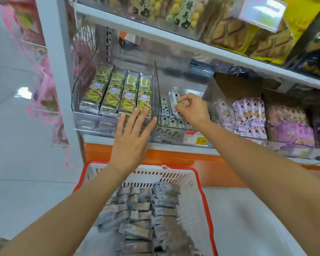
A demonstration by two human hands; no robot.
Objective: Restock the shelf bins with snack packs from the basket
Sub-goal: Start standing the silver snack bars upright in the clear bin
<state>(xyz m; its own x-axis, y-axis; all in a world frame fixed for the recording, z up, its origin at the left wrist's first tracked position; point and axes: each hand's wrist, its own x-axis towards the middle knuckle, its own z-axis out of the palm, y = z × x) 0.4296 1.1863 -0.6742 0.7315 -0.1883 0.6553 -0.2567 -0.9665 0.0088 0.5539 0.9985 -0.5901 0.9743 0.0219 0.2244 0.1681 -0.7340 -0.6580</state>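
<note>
**Snack pack [172, 100] tilting over the middle bin [174, 134]**

The right hand [191, 109] is reaching into the shelf. Its grip is pinching one small white snack pack between thumb and curled fingertips. The pack is a glossy little pillow with dark print, and it is standing almost upright above the middle bin. That bin is a trough of clear, hard plastic with a tall, curved side wall. A low layer of similar little white packs [166, 115] is lying in rows on its floor.

The left hand [129, 143] is stretching out flat, grip released, with its fingers straight and slightly spread. The fingertips are lying at the front lip of the left bin [92, 118], and the thumb tip is sitting at the foot of the clear wall between the two bins. The left bin is carrying four long yellow-green packs [118, 93] side by side, their shiny film wrappers crimped at the ends.

Below the forearms the basket [192, 196] — white plastic lattice walls, red rim — is holding a heap of small rectangular packs [140, 215], which are showing only as a grey-brown blur. To the right of the middle bin, crinkly purple packs [249, 115] are piling up. A red and yellow price tag [194, 138] is sitting on the shelf's front edge, above a smooth orange band [183, 159].
</note>
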